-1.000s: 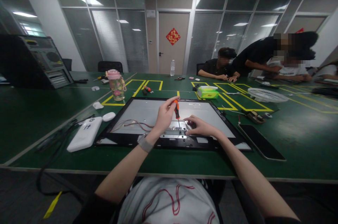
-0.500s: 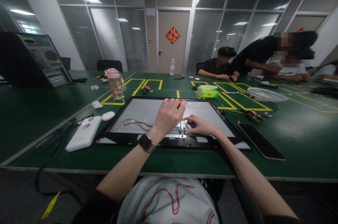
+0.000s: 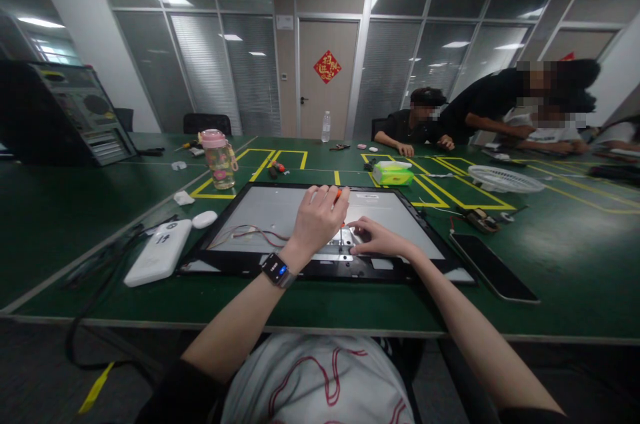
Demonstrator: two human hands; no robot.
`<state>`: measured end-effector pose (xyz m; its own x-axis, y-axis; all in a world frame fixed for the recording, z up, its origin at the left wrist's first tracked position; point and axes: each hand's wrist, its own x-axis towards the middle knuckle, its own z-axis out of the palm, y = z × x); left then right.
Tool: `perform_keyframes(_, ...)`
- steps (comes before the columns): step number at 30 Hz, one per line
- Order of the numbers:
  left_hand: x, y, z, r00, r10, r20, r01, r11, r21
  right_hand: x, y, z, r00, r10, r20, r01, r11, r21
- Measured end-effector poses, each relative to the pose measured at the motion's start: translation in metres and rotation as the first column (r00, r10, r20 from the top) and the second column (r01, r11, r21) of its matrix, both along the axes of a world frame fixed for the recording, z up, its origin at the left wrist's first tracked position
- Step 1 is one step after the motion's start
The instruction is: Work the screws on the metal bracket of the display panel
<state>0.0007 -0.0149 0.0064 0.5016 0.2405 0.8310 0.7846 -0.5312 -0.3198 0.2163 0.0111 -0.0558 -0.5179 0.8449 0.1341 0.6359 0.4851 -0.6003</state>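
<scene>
A flat display panel [image 3: 250,211] with a black frame lies on the green table before me, grey back upward. My left hand [image 3: 320,217] is closed round the orange handle of a screwdriver [image 3: 339,194]. The shaft stands roughly upright, its tip down at a small metal bracket [image 3: 345,256] along the panel's near edge. Just right of the shaft, my right hand [image 3: 377,237] rests at the bracket, thumb and forefinger apart; whether it touches the shaft I cannot tell. Thin wires [image 3: 255,231] run across the panel left of the bracket.
A white power bank [image 3: 159,254] and a white oval case [image 3: 205,219] lie left of the panel, a phone [image 3: 495,267] right. Beyond are a pink-lidded bottle [image 3: 219,161], a green tissue pack [image 3: 393,174] and a computer case [image 3: 65,114]. Several people sit or lean at the far right.
My left hand has turned slightly with the screwdriver, and the watch screen on that wrist has lit up. The right hand stays put. A co-worker's hands across the table have moved apart.
</scene>
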Motion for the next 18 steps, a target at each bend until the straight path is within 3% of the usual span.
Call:
perform_keyframes(4,0.0008,-0.0013,-0.0011,0.999,-0.034,0.007,0.034,0.999,-0.013,-0.0003,-0.0001,0.0002,1.000,0.000,0.005,0.000,1.000,0.002)
perform_keyframes(7,0.0025,-0.0021,-0.0030,0.983,-0.145,0.115,0.160,0.979,-0.129,-0.0004,0.0000,0.0007,1.000,0.001,0.014,-0.001,1.000,-0.001)
perform_keyframes(9,0.0044,-0.0031,-0.0041,0.928,-0.263,0.266,0.327,0.916,-0.235,-0.0004,0.0002,0.0007,1.000,-0.002,0.013,0.002,1.000,-0.009)
perform_keyframes(12,0.0075,-0.0056,-0.0038,0.762,-0.359,0.540,0.571,0.766,-0.296,-0.0001,0.0007,0.0002,1.000,-0.008,0.015,0.009,1.000,-0.019)
perform_keyframes(14,0.0087,-0.0073,-0.0027,0.665,-0.340,0.665,0.648,0.706,-0.286,0.0001,0.0010,-0.0003,1.000,-0.008,0.020,0.008,1.000,-0.016)
perform_keyframes(18,0.0083,-0.0065,-0.0013,0.565,-0.293,0.771,0.731,0.612,-0.303,0.0005,0.0020,-0.0017,1.000,0.000,0.015,0.000,1.000,-0.009)
